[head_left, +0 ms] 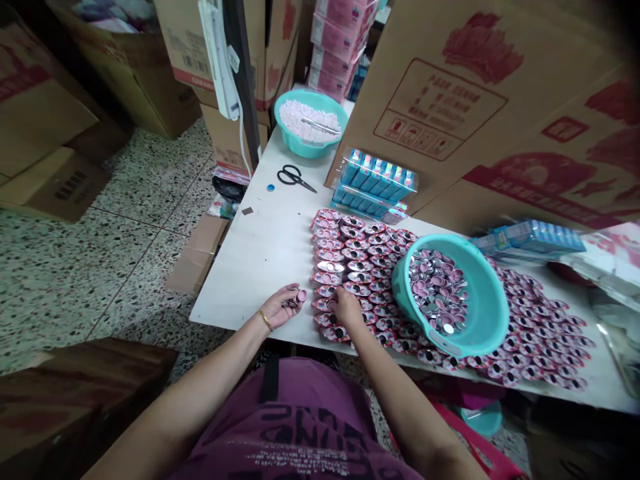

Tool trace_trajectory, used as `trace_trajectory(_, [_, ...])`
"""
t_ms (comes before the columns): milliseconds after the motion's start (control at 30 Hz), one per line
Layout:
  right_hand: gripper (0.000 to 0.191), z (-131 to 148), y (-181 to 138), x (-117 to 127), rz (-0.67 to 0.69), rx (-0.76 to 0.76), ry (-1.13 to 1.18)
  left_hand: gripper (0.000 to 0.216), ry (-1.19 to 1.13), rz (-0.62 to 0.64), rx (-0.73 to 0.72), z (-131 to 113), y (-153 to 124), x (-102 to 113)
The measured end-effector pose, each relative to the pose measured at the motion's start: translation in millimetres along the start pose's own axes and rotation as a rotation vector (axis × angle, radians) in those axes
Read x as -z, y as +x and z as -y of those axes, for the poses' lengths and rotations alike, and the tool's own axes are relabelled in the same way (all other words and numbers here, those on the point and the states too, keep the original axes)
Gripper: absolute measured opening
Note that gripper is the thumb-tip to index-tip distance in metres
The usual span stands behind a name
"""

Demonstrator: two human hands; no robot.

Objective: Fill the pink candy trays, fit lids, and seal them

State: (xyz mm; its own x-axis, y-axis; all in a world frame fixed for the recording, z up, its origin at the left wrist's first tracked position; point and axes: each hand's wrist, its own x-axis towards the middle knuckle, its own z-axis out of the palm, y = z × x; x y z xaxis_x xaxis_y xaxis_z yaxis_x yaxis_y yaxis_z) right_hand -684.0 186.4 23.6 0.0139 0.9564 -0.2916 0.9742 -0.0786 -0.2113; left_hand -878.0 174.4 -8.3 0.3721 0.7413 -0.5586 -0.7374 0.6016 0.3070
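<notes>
White table [250, 267]: flat, smooth, pale top under everything laid out here.
Left hand [278, 309]: at 9 o'clock from the right hand [349, 308], palm up, fingers curled narrowly around pink discs [301, 296].
Scissors [296, 177]: at 12 o'clock from the left hand, black loop handles, blades pointing to 4 o'clock.
Pink discs: small, round, shallow, with a dull pink face; exact count unclear.
Packs [330, 255]: tight rows of slim, glossy, pointed ovals in red and pink, many with dark centres.
Right hand: knuckles up, touching the near-left packs; fingertips hidden, so its grip cannot be told.
Bowl [493, 297]: at 3 o'clock from the right hand, round turquoise plastic, heaped with pink and silvery discs.
</notes>
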Motion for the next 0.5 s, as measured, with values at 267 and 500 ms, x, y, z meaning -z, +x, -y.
trace_trajectory(267, [0.034, 11.5, 26.1, 1.1, 0.172, -0.016, -0.299, 0.024, -0.019, -0.002, -0.007, 5.3, -1.6, -3.7])
trace_trajectory(500, [0.025, 8.9, 10.4, 10.3, 0.086, 0.161, -0.004, 0.025, 0.045, 0.003, 0.023, 17.4, 5.4, -4.0])
